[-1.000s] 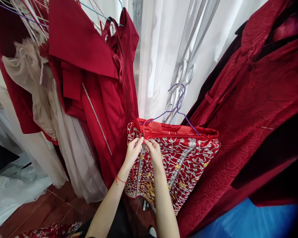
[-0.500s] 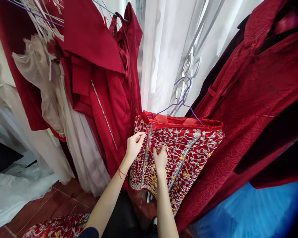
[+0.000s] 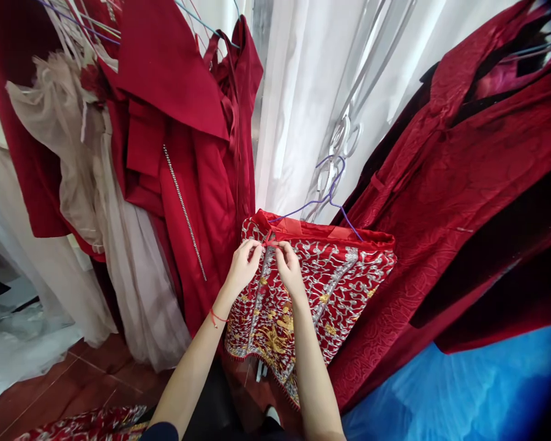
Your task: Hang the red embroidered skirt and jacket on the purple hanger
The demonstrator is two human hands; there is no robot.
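A red skirt (image 3: 335,269) with silver and gold embroidery hangs from a purple wire hanger (image 3: 330,196). At the left end of its waistband, a thin red ribbon (image 3: 270,242) is stretched between my two hands. My left hand (image 3: 245,262) pinches one side of the ribbon, its fingers closed. Opposite it, my right hand (image 3: 288,263) pinches the other side, close against the front of the skirt. What looks like a small knot or loop lies between the fingertips; its exact form is too small to make out.
Red dresses (image 3: 188,153) and a pale tulle gown (image 3: 119,245) hang on the left. On the right is a long red patterned garment (image 3: 422,245) above blue fabric (image 3: 477,380). White curtain (image 3: 298,92) and a white metal stand (image 3: 342,135) are behind. More embroidered red cloth (image 3: 87,422) lies low at left.
My right hand has risen from lower on the skirt to the waistband, level with my left hand. The ribbon that hung down is now drawn sideways between them. The view has shifted slightly.
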